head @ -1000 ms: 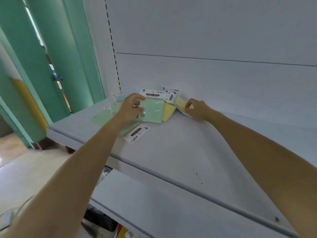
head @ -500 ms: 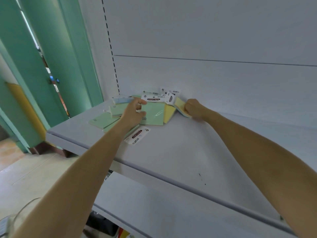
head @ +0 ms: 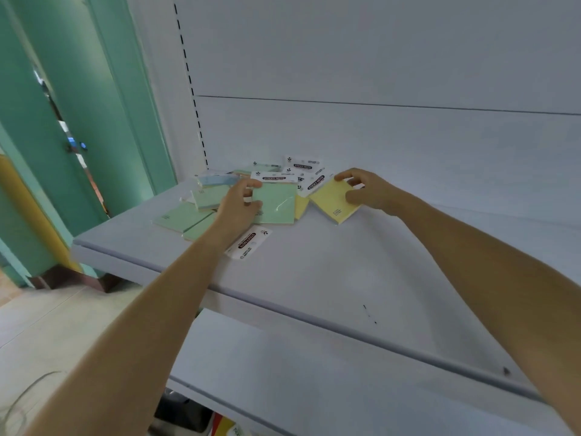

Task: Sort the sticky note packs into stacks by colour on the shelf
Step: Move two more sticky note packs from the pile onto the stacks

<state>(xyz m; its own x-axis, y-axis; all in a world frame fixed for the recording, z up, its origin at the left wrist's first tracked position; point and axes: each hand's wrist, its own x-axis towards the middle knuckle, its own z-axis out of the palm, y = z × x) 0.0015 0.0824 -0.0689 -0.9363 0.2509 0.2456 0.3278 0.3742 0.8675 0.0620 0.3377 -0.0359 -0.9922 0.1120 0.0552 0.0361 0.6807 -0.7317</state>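
Observation:
A loose heap of sticky note packs lies at the back left of the white shelf (head: pixel 330 272). My left hand (head: pixel 240 204) grips the left edge of a green pack (head: pixel 276 204) with a white header card. My right hand (head: pixel 361 190) pinches the right corner of a yellow pack (head: pixel 331 201), tilted up off the shelf. Another yellow pack (head: pixel 301 206) peeks out between them. More green packs (head: pixel 180 217) lie flat to the left, and a pale blue pack (head: pixel 215 178) sits behind them. A pack's white header card (head: pixel 250 242) pokes out under my left wrist.
The shelf's back panel (head: pixel 377 136) rises right behind the heap. A second white shelf (head: pixel 314 382) juts out below the front edge. Teal door frames (head: pixel 94 105) stand to the left, beyond the shelf's end.
My right hand has drawn the yellow pack out to the right and towards me, so more of its face shows. My left hand keeps its hold on the green pack.

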